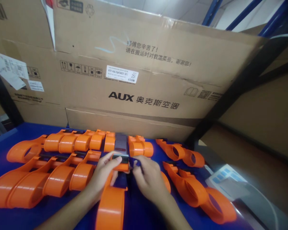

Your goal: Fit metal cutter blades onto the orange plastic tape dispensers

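Observation:
My left hand is closed around an orange plastic part with a wide ring at its lower end, shaped like a tape dispenser. A black strip lies across its upper end, under my left thumb. Close by on the right, my right hand pinches a small dark blue piece against or just beside that end; contact is unclear. Directly behind my hands stands a dark grey flat object. More of these orange parts lie in rows to the left, several with black pieces on their ends.
Other orange parts rest on the right of the blue tabletop. A large cardboard sheet walls off the back. Dark rack posts slant up at the right, near a white-and-blue packet.

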`<action>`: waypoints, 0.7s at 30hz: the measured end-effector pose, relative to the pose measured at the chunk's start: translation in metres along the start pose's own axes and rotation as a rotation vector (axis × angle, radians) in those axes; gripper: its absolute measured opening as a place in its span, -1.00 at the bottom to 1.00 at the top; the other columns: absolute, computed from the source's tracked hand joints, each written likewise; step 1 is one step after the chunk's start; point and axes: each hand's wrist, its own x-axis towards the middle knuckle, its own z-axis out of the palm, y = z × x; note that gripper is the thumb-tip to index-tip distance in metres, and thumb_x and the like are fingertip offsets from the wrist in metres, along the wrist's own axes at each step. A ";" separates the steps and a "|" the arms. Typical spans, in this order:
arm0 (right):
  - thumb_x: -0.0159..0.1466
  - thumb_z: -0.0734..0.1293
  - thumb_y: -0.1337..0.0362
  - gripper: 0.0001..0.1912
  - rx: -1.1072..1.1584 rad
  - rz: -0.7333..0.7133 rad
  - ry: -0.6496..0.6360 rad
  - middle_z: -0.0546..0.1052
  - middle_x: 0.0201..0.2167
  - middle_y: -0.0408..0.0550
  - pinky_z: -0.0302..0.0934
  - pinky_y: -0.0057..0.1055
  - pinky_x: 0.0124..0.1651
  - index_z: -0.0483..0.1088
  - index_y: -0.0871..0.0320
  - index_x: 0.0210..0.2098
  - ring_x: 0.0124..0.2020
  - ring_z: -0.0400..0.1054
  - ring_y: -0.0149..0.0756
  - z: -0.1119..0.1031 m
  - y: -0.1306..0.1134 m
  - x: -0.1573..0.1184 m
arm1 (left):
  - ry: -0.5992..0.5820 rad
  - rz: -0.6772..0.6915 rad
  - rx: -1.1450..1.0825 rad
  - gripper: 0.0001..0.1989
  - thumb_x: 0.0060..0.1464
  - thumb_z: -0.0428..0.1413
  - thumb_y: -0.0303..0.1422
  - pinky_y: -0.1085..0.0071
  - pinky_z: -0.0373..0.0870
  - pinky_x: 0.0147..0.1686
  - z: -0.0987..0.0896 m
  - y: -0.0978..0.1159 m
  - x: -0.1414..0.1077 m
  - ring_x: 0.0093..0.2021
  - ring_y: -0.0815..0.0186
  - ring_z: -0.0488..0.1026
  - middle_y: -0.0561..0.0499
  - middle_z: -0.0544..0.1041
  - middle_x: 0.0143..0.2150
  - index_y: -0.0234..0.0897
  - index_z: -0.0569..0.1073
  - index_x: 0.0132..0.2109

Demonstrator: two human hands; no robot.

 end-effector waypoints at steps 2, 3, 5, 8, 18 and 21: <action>0.46 0.13 0.36 -0.75 0.037 0.016 0.045 0.47 -0.48 -0.13 0.15 -0.42 -0.33 0.34 0.11 -0.33 -0.46 0.36 -0.33 -0.005 0.000 0.000 | -0.052 -0.015 -0.042 -0.68 0.23 0.16 -0.09 0.53 -0.06 -0.73 0.002 0.004 -0.003 -0.78 0.51 0.14 0.07 0.52 -0.58 -0.27 0.51 -0.11; 0.45 0.14 0.35 -0.75 0.022 0.027 0.063 0.46 -0.48 -0.14 0.15 -0.42 -0.32 0.34 0.11 -0.34 -0.46 0.36 -0.32 -0.007 0.001 0.000 | -0.056 -0.013 -0.047 -0.69 0.23 0.17 -0.09 0.53 -0.07 -0.73 0.003 0.005 -0.004 -0.78 0.52 0.14 0.05 0.55 -0.55 -0.27 0.50 -0.12; 0.43 0.18 0.34 -0.78 -0.048 0.072 0.086 0.46 -0.46 -0.12 0.15 -0.40 -0.29 0.36 0.11 -0.35 -0.42 0.36 -0.29 -0.010 0.005 0.001 | -0.005 0.004 -0.038 -0.70 0.21 0.20 -0.10 0.53 -0.08 -0.72 0.005 0.006 -0.005 -0.78 0.53 0.13 0.08 0.52 -0.57 -0.26 0.50 -0.12; 0.38 0.21 0.36 -0.83 -0.172 0.151 0.066 0.51 -0.38 -0.05 0.17 -0.35 -0.23 0.40 0.12 -0.31 -0.30 0.39 -0.21 -0.014 0.014 0.003 | 0.088 0.017 -0.037 -0.70 0.19 0.23 -0.10 0.54 -0.08 -0.69 0.005 0.005 -0.004 -0.77 0.53 0.08 0.19 0.35 -0.69 -0.26 0.50 -0.14; 0.40 0.30 0.29 -0.84 -0.449 0.127 -0.070 0.55 -0.28 0.04 0.10 -0.27 -0.19 0.54 0.10 -0.25 -0.21 0.33 -0.10 -0.011 0.026 0.003 | 0.154 -0.014 -0.030 -0.68 0.17 0.25 -0.09 0.55 -0.03 -0.67 0.009 0.009 -0.006 -0.74 0.53 0.07 0.24 0.26 -0.73 -0.23 0.41 -0.32; 0.38 0.36 0.30 -0.91 -0.481 0.124 -0.129 0.58 -0.29 0.02 0.04 -0.28 -0.23 0.54 0.07 -0.25 -0.23 0.36 -0.12 -0.009 0.027 0.002 | 0.167 -0.014 -0.033 -0.68 0.15 0.27 -0.09 0.56 -0.02 -0.68 0.009 0.008 -0.005 -0.73 0.53 0.08 0.23 0.28 -0.72 -0.23 0.42 -0.32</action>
